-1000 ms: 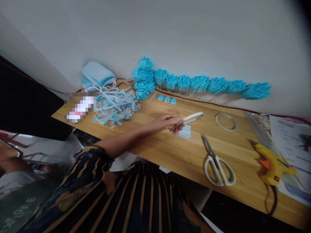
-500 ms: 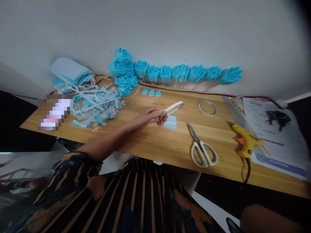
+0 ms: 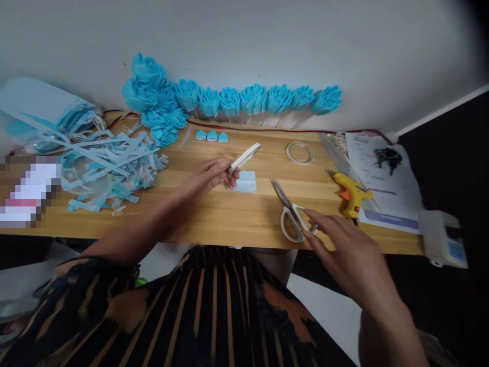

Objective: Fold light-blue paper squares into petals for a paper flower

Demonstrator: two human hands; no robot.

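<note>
My left hand (image 3: 212,175) grips a thin white tape roll (image 3: 244,157), held tilted above the wooden table (image 3: 229,214). Just right of that hand lies a small folded light-blue piece (image 3: 245,181). My right hand (image 3: 344,250) reaches in from the lower right with fingers spread, its fingertips at the handles of the white-handled scissors (image 3: 289,214), which lie flat on the table with blades pointing away from me.
A row of blue paper flowers (image 3: 229,99) leans on the wall. Three small blue buds (image 3: 211,136), another tape ring (image 3: 300,153), a yellow glue gun (image 3: 350,193), printed sheets (image 3: 382,178) and a pile of blue strips (image 3: 107,163) lie around.
The view has swung right. My right hand has come into view and reached the scissors' handles. My left hand keeps hold of the tape roll.
</note>
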